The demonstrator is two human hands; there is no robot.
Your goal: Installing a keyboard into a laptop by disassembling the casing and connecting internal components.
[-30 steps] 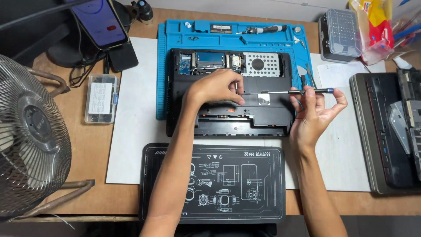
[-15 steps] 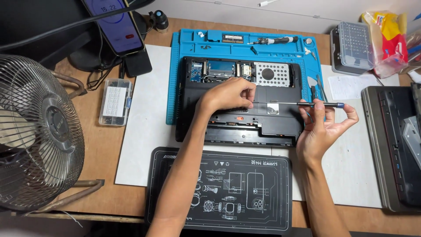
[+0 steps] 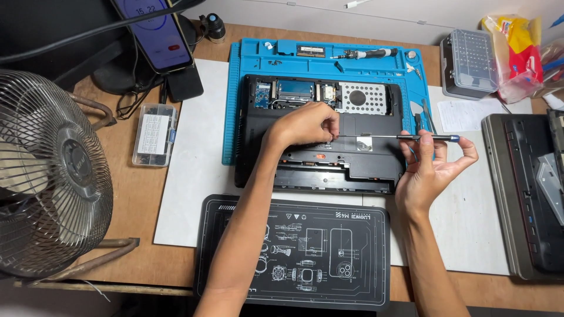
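Black printed mat (image 3: 294, 252) lies nearest on the worktop (image 3: 135, 211). Beyond it, the right hand (image 3: 432, 170) pinches a thin screwdriver (image 3: 399, 137), level over the opened laptop (image 3: 320, 138). Left hand (image 3: 305, 123), fingers closed, meets its tip. Farther back lies the blue mat (image 3: 329, 56).

The slim metal screwdriver (image 3: 405, 137) pinched in my right hand (image 3: 432, 170) has a silver shaft and a blue end cap. Under my left hand (image 3: 305, 124) lies the black plastic laptop underside (image 3: 320, 167), showing one small orange latch and a silver perforated plate. It sits on a bright blue silicone work mat (image 3: 329, 56), over white paper sheets (image 3: 194, 176) on my brown wooden tabletop (image 3: 132, 205). Nearer me lies a black rectangular mat (image 3: 294, 252) printed with white line drawings.
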